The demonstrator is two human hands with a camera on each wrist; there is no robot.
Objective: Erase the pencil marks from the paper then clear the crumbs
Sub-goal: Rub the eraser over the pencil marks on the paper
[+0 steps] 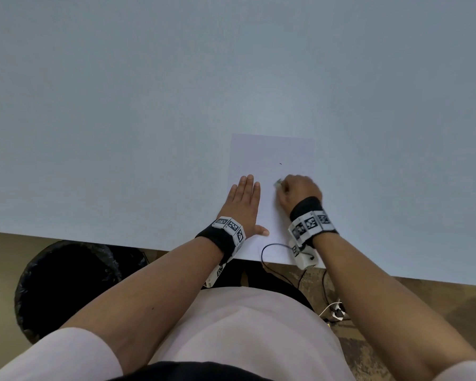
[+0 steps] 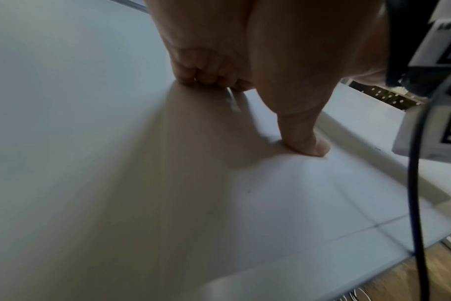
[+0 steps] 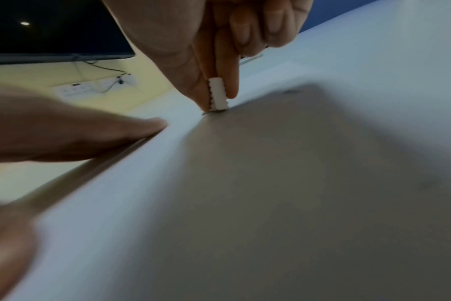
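The paper (image 1: 272, 160) is lying at the near edge of the table (image 1: 121, 119). Its left margin is being pressed flat by the left hand (image 1: 242, 204), fingers straight and together. A white eraser (image 3: 218, 94) is being pinched upright between thumb and fingertips of the right hand (image 1: 300, 191), its lower end touching the paper's middle. A small dark mark (image 1: 280, 163) is lying beyond the eraser.

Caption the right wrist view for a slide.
Right hand pinches a white eraser upright against the paper, left hand beside it.
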